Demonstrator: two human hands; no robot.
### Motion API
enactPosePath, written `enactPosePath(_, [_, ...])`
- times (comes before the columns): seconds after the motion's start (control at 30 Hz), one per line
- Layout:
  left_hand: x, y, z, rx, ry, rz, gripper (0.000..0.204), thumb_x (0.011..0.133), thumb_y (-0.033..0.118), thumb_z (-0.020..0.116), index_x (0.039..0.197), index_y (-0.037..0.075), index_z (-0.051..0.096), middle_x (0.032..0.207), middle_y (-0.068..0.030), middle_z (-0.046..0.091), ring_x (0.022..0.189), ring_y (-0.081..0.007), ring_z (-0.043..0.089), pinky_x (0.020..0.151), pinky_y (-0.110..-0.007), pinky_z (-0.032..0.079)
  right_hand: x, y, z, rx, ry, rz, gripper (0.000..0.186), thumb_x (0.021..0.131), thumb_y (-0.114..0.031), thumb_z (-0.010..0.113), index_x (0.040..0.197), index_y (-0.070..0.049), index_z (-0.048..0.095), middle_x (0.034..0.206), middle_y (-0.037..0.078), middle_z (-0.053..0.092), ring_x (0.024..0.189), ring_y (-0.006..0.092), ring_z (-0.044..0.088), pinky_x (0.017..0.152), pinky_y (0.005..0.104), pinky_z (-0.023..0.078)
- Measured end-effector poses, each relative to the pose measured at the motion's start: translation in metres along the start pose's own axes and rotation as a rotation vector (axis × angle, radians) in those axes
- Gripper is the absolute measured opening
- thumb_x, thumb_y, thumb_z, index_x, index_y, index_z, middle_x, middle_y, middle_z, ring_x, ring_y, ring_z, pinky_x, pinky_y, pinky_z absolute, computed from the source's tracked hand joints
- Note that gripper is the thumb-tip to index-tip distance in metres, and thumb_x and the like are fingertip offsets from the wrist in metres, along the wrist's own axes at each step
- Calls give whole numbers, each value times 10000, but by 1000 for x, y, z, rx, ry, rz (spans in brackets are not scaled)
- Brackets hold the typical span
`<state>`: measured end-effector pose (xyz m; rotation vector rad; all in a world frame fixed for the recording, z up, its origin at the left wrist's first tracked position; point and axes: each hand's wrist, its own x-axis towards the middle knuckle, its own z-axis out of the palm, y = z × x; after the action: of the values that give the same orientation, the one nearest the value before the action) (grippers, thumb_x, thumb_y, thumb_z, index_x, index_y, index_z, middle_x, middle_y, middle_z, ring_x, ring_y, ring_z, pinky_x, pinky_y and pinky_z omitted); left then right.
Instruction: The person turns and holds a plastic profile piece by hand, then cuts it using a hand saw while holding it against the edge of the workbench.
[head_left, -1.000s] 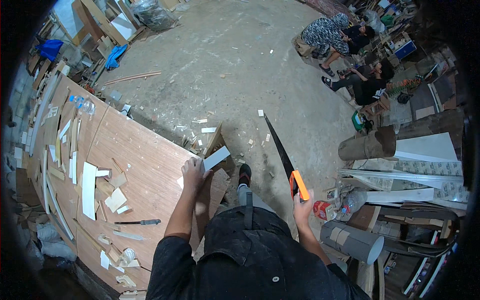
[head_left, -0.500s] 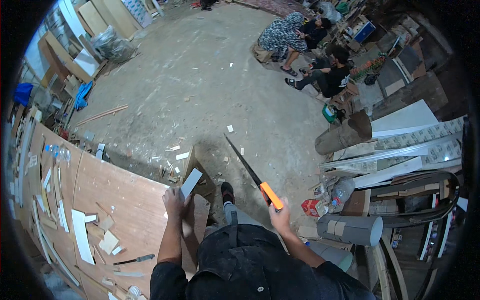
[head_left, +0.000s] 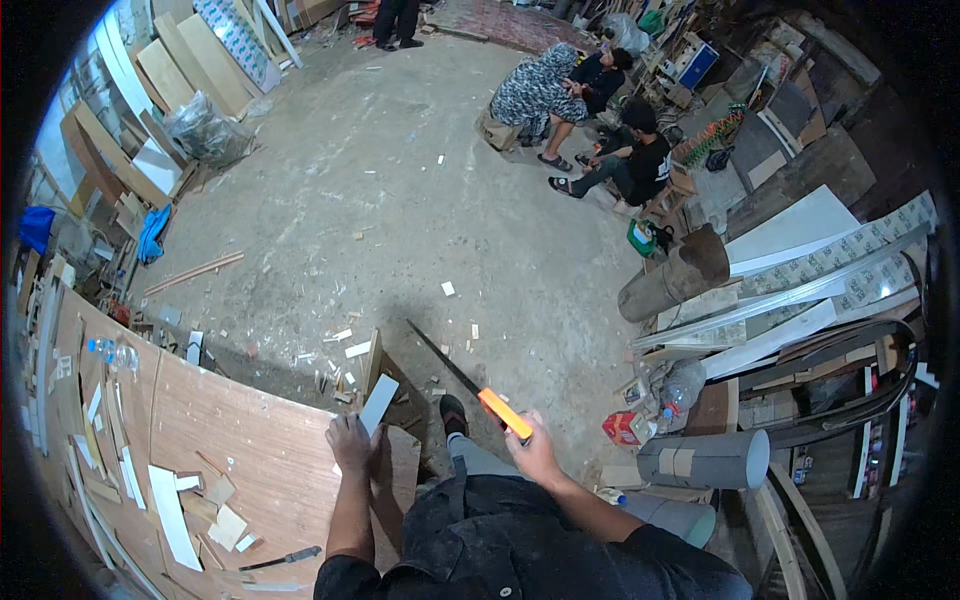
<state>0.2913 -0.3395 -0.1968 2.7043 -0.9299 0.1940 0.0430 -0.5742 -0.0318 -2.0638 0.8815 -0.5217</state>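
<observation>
In my right hand [head_left: 536, 455] is a handsaw [head_left: 455, 370] with an orange handle and a narrow dark blade, held off to the right of the table. The blade points forward and left, its tip over the floor and apart from the board. My left hand [head_left: 352, 443] is closed on a short white strip of board [head_left: 378, 402] at the corner of the plywood tabletop [head_left: 255, 405]. The strip sticks out past the table edge; its near end is hidden by my fingers. A dark-bladed knife or small saw [head_left: 282, 558] lies on the tabletop.
White strips [head_left: 173, 515] and wood offcuts [head_left: 230, 527] lie on the table, with a plastic bottle [head_left: 112, 352] farther off. Offcuts litter the floor. At right stand a grey tube [head_left: 705, 460], a red box [head_left: 625, 428] and stacked boards. Several people [head_left: 535, 95] are in the background.
My right hand has brought the handsaw left and closer to the white strip. My left hand keeps its hold at the table corner. The view has shifted a little.
</observation>
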Motion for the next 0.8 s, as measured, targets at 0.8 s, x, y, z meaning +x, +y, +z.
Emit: enactPosePath(0.8, [0,3,-7,-8,-28,-37,597,748,556,719,1025,66,518,977,-156,526,958,-362,520,812,-495,414,17,-42,21,46,-137,-53,178,865,-106,677,1002,-3,627,921,163,553,865,342,577,751,396,467])
